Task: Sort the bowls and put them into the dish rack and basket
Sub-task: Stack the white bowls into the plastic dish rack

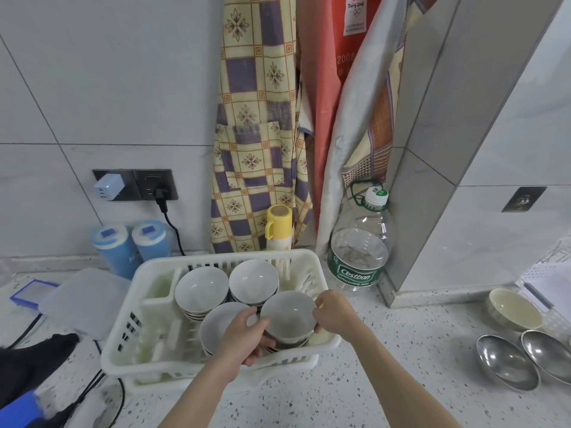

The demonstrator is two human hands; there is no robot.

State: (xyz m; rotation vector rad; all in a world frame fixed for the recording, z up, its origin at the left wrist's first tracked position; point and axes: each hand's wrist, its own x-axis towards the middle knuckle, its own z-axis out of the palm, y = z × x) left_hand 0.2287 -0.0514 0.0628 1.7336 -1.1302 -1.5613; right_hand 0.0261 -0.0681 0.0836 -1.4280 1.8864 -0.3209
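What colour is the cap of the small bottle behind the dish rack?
Yellow. The cap shows best in the head view, just behind the white dish rack.

Four stacks of bowls [200, 287] sit in the dish rack [129, 344] on the counter [386, 366] — behind it a water bottle [360, 251] to the right, two canisters [129, 245] to the left. Far right, two metal bowls [506, 362] lie before a ceramic bowl [514, 308].

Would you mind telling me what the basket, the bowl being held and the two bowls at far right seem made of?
Basket: likely plastic; matte white, moulded slots. Held bowl: probably glazed ceramic; smooth, pale. Right bowls: metal, likely steel; mirror reflections.
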